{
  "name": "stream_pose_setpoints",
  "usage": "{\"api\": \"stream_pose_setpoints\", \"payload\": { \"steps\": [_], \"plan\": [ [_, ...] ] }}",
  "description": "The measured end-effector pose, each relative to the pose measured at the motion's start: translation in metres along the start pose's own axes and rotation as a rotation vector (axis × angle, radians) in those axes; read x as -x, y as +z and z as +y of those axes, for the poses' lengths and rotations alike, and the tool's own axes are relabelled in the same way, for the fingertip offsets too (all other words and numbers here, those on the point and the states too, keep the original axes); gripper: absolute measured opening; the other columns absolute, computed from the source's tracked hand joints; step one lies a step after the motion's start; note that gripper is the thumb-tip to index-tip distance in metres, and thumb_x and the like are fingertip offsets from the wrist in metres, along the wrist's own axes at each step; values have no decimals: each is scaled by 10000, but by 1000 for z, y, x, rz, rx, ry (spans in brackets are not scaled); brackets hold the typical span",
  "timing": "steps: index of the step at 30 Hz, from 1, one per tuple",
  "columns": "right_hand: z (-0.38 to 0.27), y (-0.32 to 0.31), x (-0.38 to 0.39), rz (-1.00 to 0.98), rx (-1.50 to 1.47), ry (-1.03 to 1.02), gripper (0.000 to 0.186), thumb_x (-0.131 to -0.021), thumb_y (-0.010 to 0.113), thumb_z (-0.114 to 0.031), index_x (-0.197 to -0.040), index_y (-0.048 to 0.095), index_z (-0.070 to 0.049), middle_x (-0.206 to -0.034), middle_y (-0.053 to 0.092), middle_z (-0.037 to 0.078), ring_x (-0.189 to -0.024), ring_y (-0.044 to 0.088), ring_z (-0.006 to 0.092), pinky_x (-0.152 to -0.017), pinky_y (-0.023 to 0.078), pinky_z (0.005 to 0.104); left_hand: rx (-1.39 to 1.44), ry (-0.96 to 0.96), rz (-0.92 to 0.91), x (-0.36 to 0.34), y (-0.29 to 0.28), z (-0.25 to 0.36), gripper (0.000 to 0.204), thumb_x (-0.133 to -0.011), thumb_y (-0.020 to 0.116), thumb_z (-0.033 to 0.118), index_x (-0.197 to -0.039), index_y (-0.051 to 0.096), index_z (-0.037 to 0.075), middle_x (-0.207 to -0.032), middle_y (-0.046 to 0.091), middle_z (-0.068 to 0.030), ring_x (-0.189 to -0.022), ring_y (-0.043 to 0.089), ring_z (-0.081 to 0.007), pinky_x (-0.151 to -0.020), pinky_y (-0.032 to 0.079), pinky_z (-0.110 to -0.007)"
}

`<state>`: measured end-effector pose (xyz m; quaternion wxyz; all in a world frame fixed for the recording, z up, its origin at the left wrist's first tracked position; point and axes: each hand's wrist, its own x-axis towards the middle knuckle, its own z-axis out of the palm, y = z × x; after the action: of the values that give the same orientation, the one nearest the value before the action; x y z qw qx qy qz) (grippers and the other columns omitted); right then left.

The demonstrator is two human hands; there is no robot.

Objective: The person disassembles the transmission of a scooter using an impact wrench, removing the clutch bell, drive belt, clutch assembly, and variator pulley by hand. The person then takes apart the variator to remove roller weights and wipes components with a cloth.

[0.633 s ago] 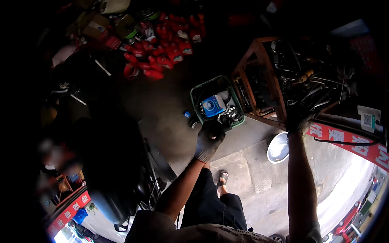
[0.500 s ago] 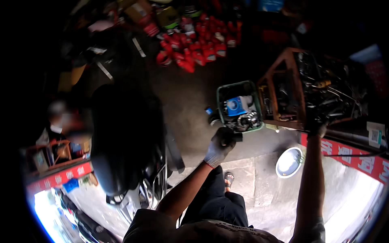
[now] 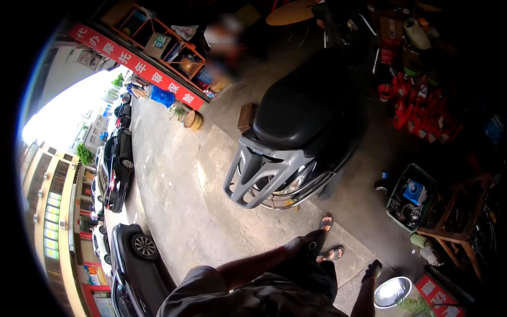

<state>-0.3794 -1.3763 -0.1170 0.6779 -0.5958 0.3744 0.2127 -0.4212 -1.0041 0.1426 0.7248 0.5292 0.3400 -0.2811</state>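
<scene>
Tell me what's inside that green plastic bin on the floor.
The green plastic bin holds a blue printed box and, nearer the person, a jumble of dark and shiny parts, too small to identify. Whatever lies under them is covered.

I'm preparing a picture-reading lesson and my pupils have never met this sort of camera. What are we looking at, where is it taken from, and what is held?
There is no robot here, only a person. Every picture comes from a wide fisheye camera worn on the head, looking down, so straight edges bend near the rim.

The left hand is in front of the body; it is too dark to tell what it holds. The right hand is lower right, near a shiny round basin, with nothing visible in it.

On the floor stands a scooter. To its right are red bottles and a green bin with a blue box inside.
</scene>
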Motion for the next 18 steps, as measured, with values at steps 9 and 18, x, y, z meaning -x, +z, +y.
{"api": "stream_pose_setpoints", "payload": {
  "steps": [9,18],
  "plan": [
    [-218,424,279,-397,701,-1398,500,-858,616,-100,-1336,527,16,-1315,547,219,-1231,509,419,-1051,410,487,154,-54,30,32,-195,-59,390,-933,632,349,-1163,625,35,-958,677,-96,-875,631,-198,-765,519,-346],
    [-248,621,261,92,1740,-1262,446,-807,682,-226,-1210,626,-43,-958,690,246,-858,680,419,-795,553,499,152,-45,215,25,-509,-47,211,-923,609,175,-1070,682,43,-828,654,-77,-747,646,-158,-654,507,-336]
  ]
}}
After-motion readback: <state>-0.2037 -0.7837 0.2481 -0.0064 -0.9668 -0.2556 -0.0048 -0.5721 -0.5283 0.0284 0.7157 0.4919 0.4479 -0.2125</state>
